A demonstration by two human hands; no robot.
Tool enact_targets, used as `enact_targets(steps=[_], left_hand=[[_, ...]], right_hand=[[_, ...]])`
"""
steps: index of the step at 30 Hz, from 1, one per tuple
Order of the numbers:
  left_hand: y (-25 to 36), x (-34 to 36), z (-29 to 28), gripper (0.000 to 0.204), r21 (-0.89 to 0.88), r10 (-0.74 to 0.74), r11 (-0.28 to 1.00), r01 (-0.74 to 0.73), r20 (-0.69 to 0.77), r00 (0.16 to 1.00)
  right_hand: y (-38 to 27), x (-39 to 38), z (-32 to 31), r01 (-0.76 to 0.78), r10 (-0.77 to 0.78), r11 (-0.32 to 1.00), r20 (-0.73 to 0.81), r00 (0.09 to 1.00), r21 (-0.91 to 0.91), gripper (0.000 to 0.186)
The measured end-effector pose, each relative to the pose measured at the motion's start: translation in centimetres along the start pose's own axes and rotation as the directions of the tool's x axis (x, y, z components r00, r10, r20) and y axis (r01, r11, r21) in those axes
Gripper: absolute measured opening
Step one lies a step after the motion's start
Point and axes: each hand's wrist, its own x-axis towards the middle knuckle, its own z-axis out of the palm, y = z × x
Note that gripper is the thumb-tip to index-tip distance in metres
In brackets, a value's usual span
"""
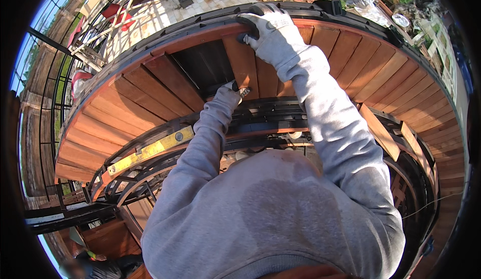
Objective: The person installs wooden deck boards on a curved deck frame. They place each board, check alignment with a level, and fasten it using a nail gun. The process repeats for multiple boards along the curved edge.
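Note:
A reddish-brown wooden slat [240,61] stands in the curved slatted panel, beside a dark gap [204,67] where a black backing shows. My left hand [229,92], in a glove, is closed on the slat's lower end, its fingertips partly hidden. At the slat's upper end my gloved right hand [270,28] is closed, with fingers hooked over the black outer rim [215,16] and the thumb side on the wood. Neighbouring slats [163,81] line the curve to the left, and more slats [345,53] follow it to the right.
A yellow spirit level [150,151] rests along the inner curve at left. Two loose boards lean at right, one of them a narrow plank [379,131]. Dark curved metal framing [265,123] runs below my hands. Another person's hand [100,257] shows at lower left. Rubble lies beyond the rim.

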Motion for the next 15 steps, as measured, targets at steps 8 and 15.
enact_targets(steps=[8,15], left_hand=[[4.6,-1.2,-4.1,0.039,-0.485,-0.122,0.874,0.042,-0.134,0.984],[3.3,-0.9,-2.9,0.036,-0.449,-0.116,0.892,0.039,-0.146,0.982]], right_hand=[[0.2,0.3,0.3,-0.064,0.06,0.996,0.065,0.996,0.058,0.042],[0.3,0.3,1.0,-0.015,0.015,1.0,-0.008,1.0,-0.004,0.041]])
